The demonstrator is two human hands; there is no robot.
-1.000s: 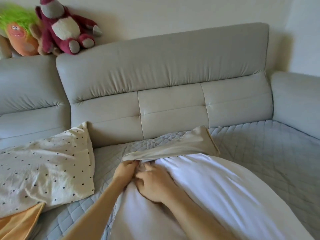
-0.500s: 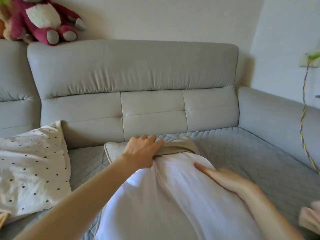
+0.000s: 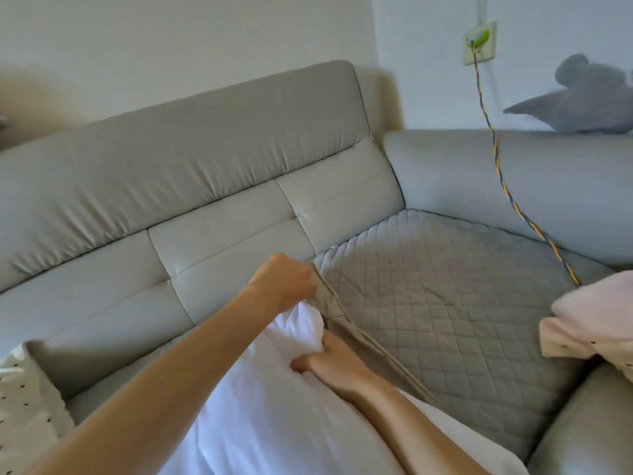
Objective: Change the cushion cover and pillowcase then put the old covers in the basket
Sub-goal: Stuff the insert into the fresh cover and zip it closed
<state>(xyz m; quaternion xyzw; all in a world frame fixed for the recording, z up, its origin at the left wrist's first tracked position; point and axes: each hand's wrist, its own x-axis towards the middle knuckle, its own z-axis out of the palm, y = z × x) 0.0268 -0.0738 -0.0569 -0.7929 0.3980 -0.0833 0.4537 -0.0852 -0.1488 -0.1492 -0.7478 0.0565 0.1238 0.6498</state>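
Beige pillowcase [image 3: 339, 315] edge pinched in the fisted left grip [image 3: 283, 283]; right grip [image 3: 330, 361] clutches the white pillow [image 3: 270, 409]

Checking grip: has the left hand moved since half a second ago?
Yes. The left hand, gripping the beige fabric cover, shifted right along the grey sofa backrest, from between its vertical seams to the right seam.

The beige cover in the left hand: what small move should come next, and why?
Probably the left hand should pull the beige cover farther from the white pillow while the right hand holds that pillow back: both hands already grip their pieces, and most of the pillow lies bare.
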